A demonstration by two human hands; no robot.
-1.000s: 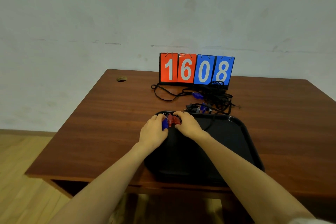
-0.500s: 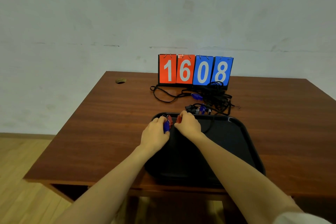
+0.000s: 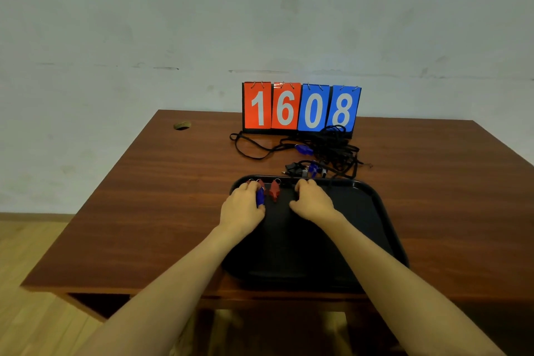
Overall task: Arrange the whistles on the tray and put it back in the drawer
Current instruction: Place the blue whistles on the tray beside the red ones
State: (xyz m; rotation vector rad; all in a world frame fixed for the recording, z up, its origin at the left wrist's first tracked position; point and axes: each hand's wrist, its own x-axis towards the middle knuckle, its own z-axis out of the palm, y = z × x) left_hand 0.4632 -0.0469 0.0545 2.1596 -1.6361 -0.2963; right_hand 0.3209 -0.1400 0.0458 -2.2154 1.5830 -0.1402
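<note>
A black tray (image 3: 375, 202) lies on the brown table near its front edge. At the tray's far left corner my left hand (image 3: 241, 206) grips a blue whistle (image 3: 260, 197). Beside it a red whistle (image 3: 274, 189) with a metal ring lies free on the tray. Another red whistle (image 3: 260, 182) peeks out behind my left fingers. My right hand (image 3: 313, 201) rests on the tray just right of the red whistle, fingers loosely curled, with nothing visible in it. Its fingertips are hidden.
Behind the tray lies a tangle of black lanyards (image 3: 335, 150) with blue whistles (image 3: 303, 149) and a black whistle (image 3: 293, 167). A flip scoreboard (image 3: 300, 108) reading 1608 stands at the back. A cable hole (image 3: 182, 125) is at the table's far left.
My right hand has let go of the red whistle and moved right, leaving it lying on the tray. My left hand still holds the blue whistle in place.
</note>
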